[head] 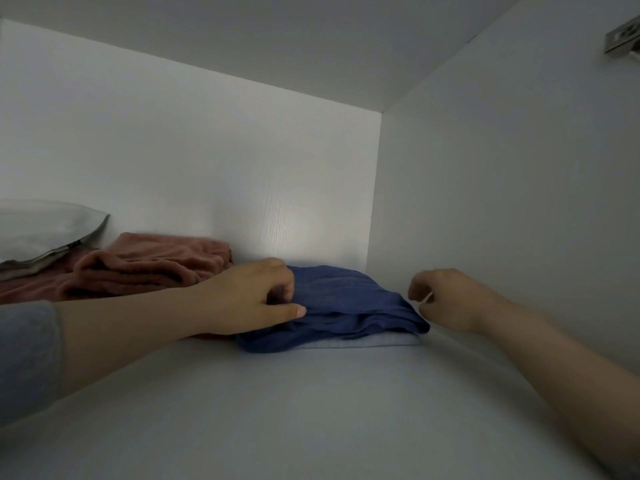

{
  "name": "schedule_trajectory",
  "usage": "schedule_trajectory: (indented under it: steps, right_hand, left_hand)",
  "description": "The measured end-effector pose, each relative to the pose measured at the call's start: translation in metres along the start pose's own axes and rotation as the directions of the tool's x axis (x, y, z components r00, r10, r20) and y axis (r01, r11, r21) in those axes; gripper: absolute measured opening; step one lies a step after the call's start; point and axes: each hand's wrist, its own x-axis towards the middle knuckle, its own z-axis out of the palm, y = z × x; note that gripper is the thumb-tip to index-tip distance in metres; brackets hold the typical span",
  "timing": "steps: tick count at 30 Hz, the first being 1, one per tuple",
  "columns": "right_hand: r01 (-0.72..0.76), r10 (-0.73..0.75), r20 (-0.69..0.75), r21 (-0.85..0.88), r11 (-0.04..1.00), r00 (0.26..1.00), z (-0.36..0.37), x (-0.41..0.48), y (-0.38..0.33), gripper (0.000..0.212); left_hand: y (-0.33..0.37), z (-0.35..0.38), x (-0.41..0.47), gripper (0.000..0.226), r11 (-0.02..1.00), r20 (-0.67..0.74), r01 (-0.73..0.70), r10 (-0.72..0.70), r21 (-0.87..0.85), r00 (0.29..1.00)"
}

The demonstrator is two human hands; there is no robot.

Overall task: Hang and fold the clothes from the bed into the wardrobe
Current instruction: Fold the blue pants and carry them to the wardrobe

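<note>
The shelf (311, 410) of the wardrobe is boxed in by a white back panel (207, 150) and a white side panel (502, 202) on the right, which meet in a corner just behind the clothes. A top panel closes the space overhead, and a metal fitting (623, 39) sits high on the side panel. The front part of the shelf is bare board, wide and open towards the camera.

A folded dark blue garment (349, 299) lies at the back right of the shelf, close to the corner, on top of a pale blue folded piece (363, 342) whose edge shows beneath it. To its left, touching or nearly so, is a rumpled pink-brown cloth (156, 261), and further left a pale grey-white item (45, 230) rests partly on that cloth.

The left grip (256, 296), reaching out of a grey sleeve (24, 358), rests on the left end of the dark blue garment, fingers curled into the fabric and thumb laid along the front fold, grasping it. The right grip (446, 299) is just beside the garment's right corner, between it and the side panel. Its fingers are curled, with a thin white streak at the thumb; whether it holds anything cannot be told.
</note>
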Motion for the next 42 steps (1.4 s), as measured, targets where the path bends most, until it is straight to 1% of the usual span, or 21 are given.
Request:
schedule_trajectory:
  steps: [4,8,11,13,15,17,19,20,21,24,25,27,28,29,30,32,34,35,38,40,42]
  right_hand:
    - [-0.030,0.007,0.134,0.167,0.985,0.991,0.010,-0.003,0.000,0.034]
    - [0.028,-0.011,-0.115,0.149,0.988,0.993,0.011,-0.001,0.003,0.014]
    - [0.002,0.035,-0.300,0.120,0.993,0.953,0.000,-0.001,0.004,0.015]
    - [-0.052,0.073,-0.340,0.070,0.996,0.938,-0.008,-0.004,0.004,0.015]
    - [-0.124,0.122,-0.229,0.006,0.992,0.966,-0.011,-0.009,-0.002,0.015]
    - [-0.188,0.187,-0.037,-0.030,0.982,0.982,-0.008,-0.015,-0.007,0.016]
    - [-0.236,0.245,0.134,-0.075,0.969,0.960,-0.004,-0.021,-0.010,0.021]
    - [-0.252,0.266,0.168,-0.102,0.962,0.949,-0.004,-0.023,-0.009,0.022]
    - [-0.260,0.273,0.154,-0.099,0.960,0.949,-0.004,-0.024,-0.006,0.020]
    - [-0.236,0.235,0.028,0.053,0.970,0.972,-0.006,-0.024,0.004,0.014]
    - [-0.210,0.212,-0.015,0.087,0.974,0.977,-0.005,-0.025,0.005,0.018]
    - [-0.152,0.164,-0.056,0.169,0.974,0.985,-0.001,-0.027,0.002,0.034]
    - [-0.119,0.130,-0.039,0.219,0.968,0.991,0.002,-0.029,-0.001,0.045]
    - [-0.076,0.079,-0.004,0.245,0.966,0.997,0.005,-0.031,-0.005,0.050]
    - [-0.024,0.015,0.043,0.221,0.975,0.999,0.007,-0.034,-0.009,0.049]
    - [0.041,-0.053,0.137,0.088,0.995,0.989,0.011,-0.039,-0.015,0.038]
    - [-0.002,-0.001,0.152,0.020,1.000,0.988,0.009,-0.044,-0.018,0.034]
    - [-0.034,0.034,0.145,0.001,0.999,0.989,0.006,-0.047,-0.017,0.031]
    - [-0.075,0.075,0.112,-0.010,0.997,0.991,-0.002,-0.063,-0.017,0.023]
    - [-0.074,0.072,0.046,0.034,0.997,0.996,-0.006,-0.080,-0.016,0.025]
    - [-0.053,0.053,-0.001,0.057,0.997,0.999,-0.006,-0.089,-0.021,0.029]
  left_hand:
    - [0.001,0.003,0.007,0.030,0.999,0.048,0.015,-0.017,0.033,0.999]
    - [0.001,0.005,0.007,0.026,0.999,0.052,-0.005,0.003,0.035,0.999]
    - [0.000,0.005,0.005,0.021,0.999,0.051,-0.007,0.005,0.047,0.999]
    - [-0.001,0.004,0.004,0.018,0.999,0.042,0.000,-0.002,0.051,0.999]
    - [-0.004,0.004,0.003,0.016,0.998,0.043,-0.008,0.005,0.064,0.999]
    - [-0.004,0.005,0.002,0.010,0.997,0.040,-0.022,0.019,0.068,0.999]
    - [-0.004,0.006,0.000,0.014,0.997,0.042,-0.029,0.026,0.068,0.999]
    - [-0.004,0.007,-0.001,0.020,0.997,0.047,-0.032,0.029,0.066,0.998]
    - [-0.005,0.007,-0.001,0.023,0.997,0.049,-0.032,0.029,0.068,0.998]
    - [-0.004,0.005,-0.003,0.025,1.000,0.073,-0.022,0.020,0.021,0.997]
    - [-0.004,0.005,-0.003,0.027,1.000,0.070,-0.015,0.014,0.008,0.997]
    - [-0.002,0.004,-0.004,0.022,0.999,-0.024,-0.033,0.033,-0.019,0.999]
    - [-0.001,0.004,-0.003,0.019,0.999,-0.083,-0.049,0.048,-0.013,0.995]
    - [0.001,0.004,-0.003,0.027,0.999,-0.107,-0.049,0.049,0.004,0.993]
    - [0.004,0.004,-0.003,0.040,0.999,-0.072,-0.044,0.045,0.012,0.996]
    - [0.008,0.006,-0.003,0.057,1.000,0.146,0.006,-0.005,-0.011,0.989]
    - [0.010,0.011,-0.006,0.058,0.999,0.353,0.045,-0.044,0.006,0.935]
    - [0.011,0.012,-0.008,0.053,0.999,0.361,0.036,-0.042,0.023,0.932]
    - [0.013,0.000,-0.012,0.049,0.998,0.210,-0.004,-0.008,0.057,0.978]
    - [0.023,-0.010,-0.016,0.049,0.993,0.124,-0.030,0.016,0.116,0.992]
    - [0.028,-0.016,-0.023,0.039,0.989,0.068,-0.043,0.034,0.141,0.997]
